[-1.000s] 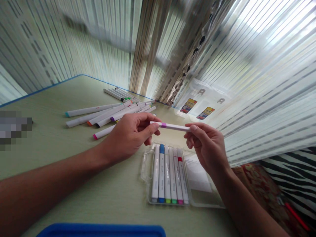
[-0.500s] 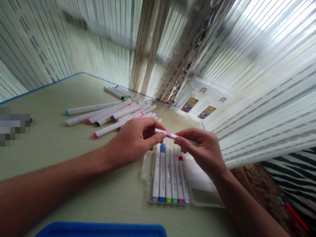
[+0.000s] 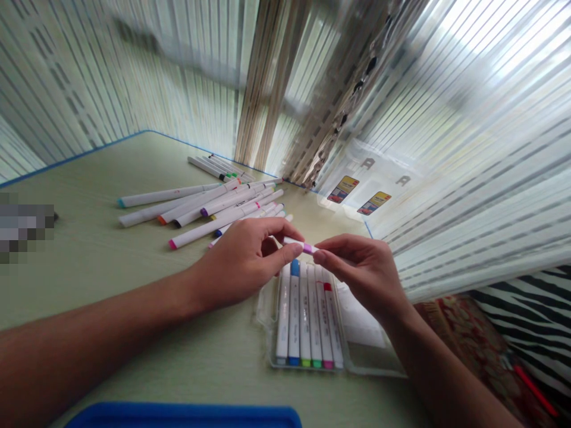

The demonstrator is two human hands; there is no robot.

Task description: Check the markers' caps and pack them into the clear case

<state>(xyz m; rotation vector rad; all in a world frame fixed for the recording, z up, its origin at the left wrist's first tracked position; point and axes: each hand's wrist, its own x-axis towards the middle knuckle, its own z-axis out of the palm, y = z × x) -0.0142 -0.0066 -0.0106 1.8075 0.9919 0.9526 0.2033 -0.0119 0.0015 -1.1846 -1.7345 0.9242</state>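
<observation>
Both my hands hold one white marker with a purple band (image 3: 307, 247) above the table. My left hand (image 3: 250, 258) pinches its left end between thumb and fingers. My right hand (image 3: 361, 270) closes over its right part, hiding most of the barrel. Just below them lies a clear plastic marker case (image 3: 375, 356), open, with several white markers (image 3: 307, 315) side by side in it, their caps blue, green, pink and red.
A loose heap of white markers (image 3: 209, 205) with coloured ends lies on the pale green table (image 3: 89, 261) further back. A blue tray edge (image 3: 178, 415) shows at the bottom. Clear packets (image 3: 357, 193) rest against the striped curtain. A zebra-patterned cloth (image 3: 530, 321) lies right.
My hands have come closer together and lower, toward the case. My right hand slid left along the marker, so less of the barrel shows now.
</observation>
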